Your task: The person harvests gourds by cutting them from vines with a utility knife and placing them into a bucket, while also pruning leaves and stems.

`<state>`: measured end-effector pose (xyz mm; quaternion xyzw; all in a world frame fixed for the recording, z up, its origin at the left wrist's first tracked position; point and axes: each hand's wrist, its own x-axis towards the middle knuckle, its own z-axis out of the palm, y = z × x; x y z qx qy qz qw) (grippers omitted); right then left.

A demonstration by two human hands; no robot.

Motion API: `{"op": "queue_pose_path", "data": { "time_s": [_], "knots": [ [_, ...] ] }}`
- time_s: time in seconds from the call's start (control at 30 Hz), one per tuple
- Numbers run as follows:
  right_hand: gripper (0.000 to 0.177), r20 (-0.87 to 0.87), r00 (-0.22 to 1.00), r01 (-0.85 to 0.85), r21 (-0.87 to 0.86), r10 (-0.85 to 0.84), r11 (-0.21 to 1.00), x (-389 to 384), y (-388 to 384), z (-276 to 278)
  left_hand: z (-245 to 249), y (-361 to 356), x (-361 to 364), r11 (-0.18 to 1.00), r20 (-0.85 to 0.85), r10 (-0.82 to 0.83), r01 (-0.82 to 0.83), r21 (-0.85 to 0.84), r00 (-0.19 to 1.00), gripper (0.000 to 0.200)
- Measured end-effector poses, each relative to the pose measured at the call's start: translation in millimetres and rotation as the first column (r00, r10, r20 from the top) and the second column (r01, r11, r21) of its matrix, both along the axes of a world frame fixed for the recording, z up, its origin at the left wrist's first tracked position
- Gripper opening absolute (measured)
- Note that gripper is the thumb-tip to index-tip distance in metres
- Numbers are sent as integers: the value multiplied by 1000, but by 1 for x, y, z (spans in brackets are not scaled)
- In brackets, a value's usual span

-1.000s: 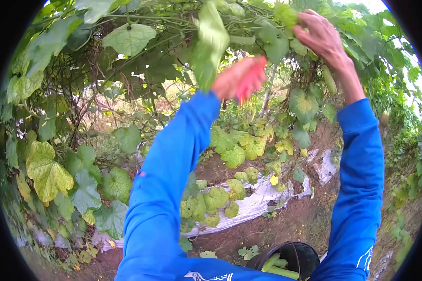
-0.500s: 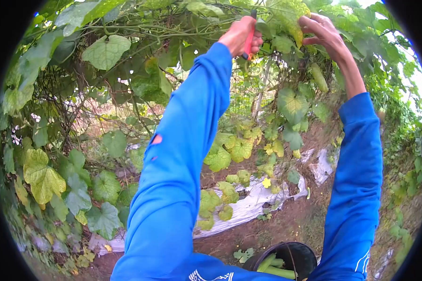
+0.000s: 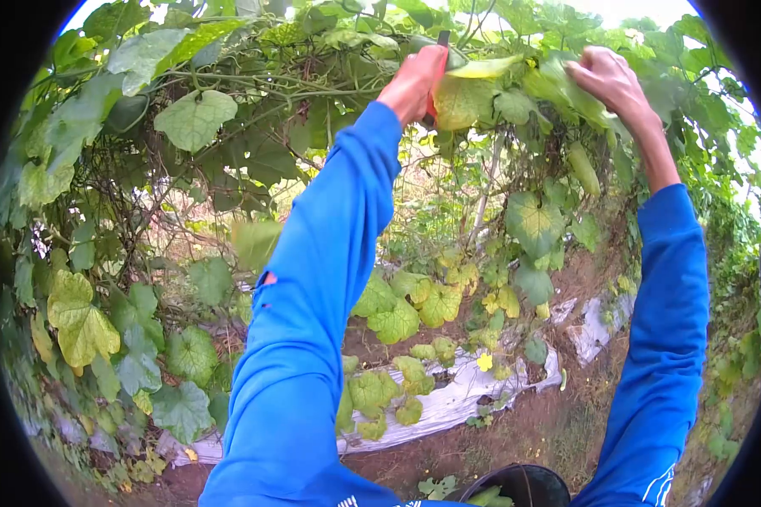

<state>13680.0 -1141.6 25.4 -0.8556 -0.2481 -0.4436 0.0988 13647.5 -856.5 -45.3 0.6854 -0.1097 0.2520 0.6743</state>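
Note:
My left hand (image 3: 416,83) is wrapped around a red-handled tool (image 3: 435,82), held upright with its dark tip pointing up among the vines. Its exact kind is hidden by my fingers. Yellowing leaves (image 3: 465,100) hang just to the right of the tool. Higher on the right, my right hand (image 3: 610,82) is closed, its curled fingers at the edge of a motion-blurred green leaf (image 3: 562,91) that it appears to grip. A pale green gourd (image 3: 583,167) hangs on the vine below that hand.
Trellised vines and broad leaves (image 3: 196,118) fill the top and left. Below lies pale plastic sheeting (image 3: 448,397) on brown soil. A dark bucket (image 3: 539,482) stands close to my body at the bottom, with green contents partly visible.
My right hand has closed and moved right and slightly down, with the leaf beside it shifting. My left hand has moved slightly left and down with the tool. A blurred leaf appears beside my left sleeve.

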Motion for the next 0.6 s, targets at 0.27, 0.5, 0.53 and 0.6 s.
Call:
{"op": "queue_pose_path", "data": {
  "time_s": [0.27,0.5,0.53,0.6],
  "knots": [
    [58,379,898,-224,-41,223,974,-34,83,53,42,16,53,1000,122,20,-23,20,992,35],
    [37,201,894,-348,-248,399,904,-24,63,14,-46,-9,-28,928,-320,-114,216,304,941,37],
    [22,409,748,-369,-398,523,840,4,52,-3,-68,-10,-44,914,-436,-78,239,329,897,42],
    [9,91,940,-272,-376,328,886,-1,34,-50,-117,-6,-73,867,-569,-40,311,388,822,50]
  ]
}}
